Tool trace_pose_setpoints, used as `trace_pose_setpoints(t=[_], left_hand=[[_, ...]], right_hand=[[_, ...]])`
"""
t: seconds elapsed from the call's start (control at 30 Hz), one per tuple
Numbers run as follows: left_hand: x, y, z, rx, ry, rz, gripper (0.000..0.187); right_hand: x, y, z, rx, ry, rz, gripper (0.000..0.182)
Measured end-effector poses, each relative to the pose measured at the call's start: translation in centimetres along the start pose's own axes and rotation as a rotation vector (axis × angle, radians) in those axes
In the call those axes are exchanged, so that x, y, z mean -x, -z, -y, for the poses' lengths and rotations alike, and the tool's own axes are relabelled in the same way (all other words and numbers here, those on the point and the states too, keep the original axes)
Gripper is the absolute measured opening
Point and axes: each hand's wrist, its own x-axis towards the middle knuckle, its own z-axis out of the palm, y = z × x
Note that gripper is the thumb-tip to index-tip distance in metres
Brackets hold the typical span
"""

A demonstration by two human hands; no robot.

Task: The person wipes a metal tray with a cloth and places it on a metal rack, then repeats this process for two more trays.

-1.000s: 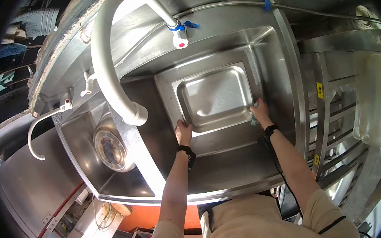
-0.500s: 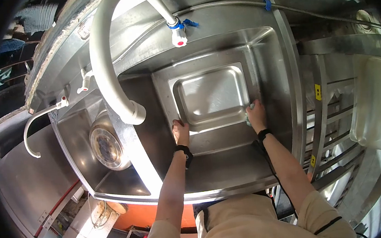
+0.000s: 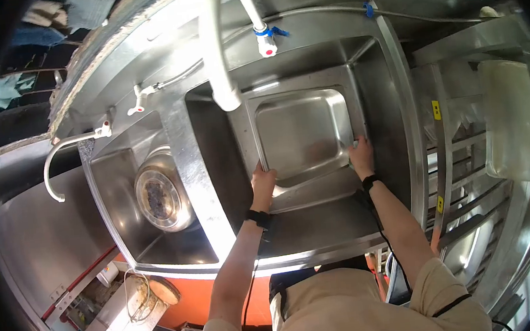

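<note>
A rectangular stainless steel pan (image 3: 303, 134) is inside the deep right-hand sink basin (image 3: 320, 223), its left rim looking slightly raised. My left hand (image 3: 264, 183) is closed around the pan's near left corner, thumb along the rim. At the near right corner, my right hand (image 3: 361, 157) has its fingers closed on the rim. Whether a cloth is still in the right hand cannot be made out. Both wrists wear black bands.
A white curved faucet (image 3: 222, 74) arches over the basin's left side. The left basin (image 3: 112, 185) holds a round metal pot (image 3: 159, 197). A slatted metal rack (image 3: 460, 161) with a translucent plastic container (image 3: 507, 119) stands at right.
The pan has shifted and tilted slightly, with its left rim higher. My left hand has moved its grip onto that edge. The greenish cloth by my right hand no longer shows. The camera view has shifted.
</note>
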Motion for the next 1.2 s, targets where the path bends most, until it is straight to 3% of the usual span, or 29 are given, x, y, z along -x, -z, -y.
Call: trace_pose_setpoints(t=[0.13, 0.27, 0.4, 0.47, 0.6, 0.67, 0.7, 0.73, 0.77, 0.83, 0.87, 0.97, 1.07, 1.2], left_hand=[[6.0, 4.2, -2.7, 0.017, -0.05, 0.041, 0.058], [11.4, 8.8, -0.2, 0.269, -0.16, 0.098, 0.066], [17.9, 13.2, 0.7, 0.492, -0.31, 0.002, 0.065], [21.9, 16.2, -0.4, 0.528, -0.256, 0.1, 0.069], [24.1, 17.7, 2.0, 0.48, -0.466, 0.047, 0.072], [24.8, 17.7, 3.7, 0.531, -0.811, -0.01, 0.062], [23.4, 17.4, 6.7, -0.138, -1.01, -0.255, 0.046], [20.3, 15.5, 11.1, -0.132, -0.95, -0.191, 0.034], [21.1, 16.3, 10.2, 0.08, -0.911, -0.171, 0.033], [27.5, 20.0, 5.0, 0.401, -0.876, -0.074, 0.04], [27.7, 20.6, 4.9, 0.404, -0.761, -0.045, 0.053], [30.8, 22.3, 2.3, 0.474, -0.715, -0.033, 0.073], [30.8, 22.0, 2.4, 0.448, -0.816, -0.166, 0.07], [31.6, 21.5, 1.6, 0.472, -0.824, -0.11, 0.071]], right_hand=[[3.7, 4.3, 1.1, -0.108, 0.048, 0.023, 0.036], [10.0, 8.8, 2.8, -0.179, 0.134, 0.095, 0.037], [17.5, 11.7, 6.9, -0.13, 0.324, -0.041, 0.039], [22.2, 14.4, 11.7, -0.224, 0.558, -0.056, 0.044], [35.3, 17.2, 24.5, -0.287, 1.18, 0.152, 0.04], [38.8, 16.0, 28.0, -0.254, 1.576, 0.104, 0.034], [39.7, 15.5, 29.4, -0.202, 1.648, 0.099, 0.033], [40.3, 15.3, 30.5, -0.15, 1.717, 0.096, 0.032], [40.5, 15.0, 31.1, -0.131, 1.785, 0.104, 0.037], [40.2, 13.5, 32.8, -0.091, 1.851, 0.004, 0.03], [39.9, 14.1, 34.2, -0.047, 1.894, -0.08, 0.026], [39.4, 16.6, 38.7, -0.141, 1.769, -0.3, 0.02], [39.6, 19.7, 40.8, -0.339, 1.605, -0.448, 0.023], [37.6, 20.6, 39.7, -0.483, 1.427, -0.425, 0.018]])
